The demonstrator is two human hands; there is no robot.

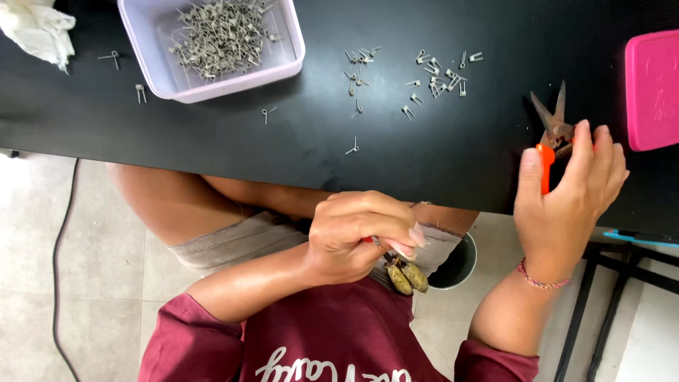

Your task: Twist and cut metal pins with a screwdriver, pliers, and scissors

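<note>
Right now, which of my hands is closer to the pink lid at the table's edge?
Right. The right hand, gripping the orange-handled snips, sits just beside the pink lid; the left hand is over the lap, far off.

Table (pixel 212 134) black. Tub (pixel 152 71) pale lilac, far left; wire pieces (pixel 223 32) inside grey. Snips (pixel 550 141): orange handles, rusty brown blades, right. Lid (pixel 651 88) pink, far right. Shirt (pixel 332 339) maroon, white lettering. Wristband (pixel 541 281) pink, beaded. Cloth (pixel 39 28) white, far left.

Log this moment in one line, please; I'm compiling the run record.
left hand: holds small tool over lap | right hand: grips orange-handled snips, blades open | tray of wire pieces on black table
</note>
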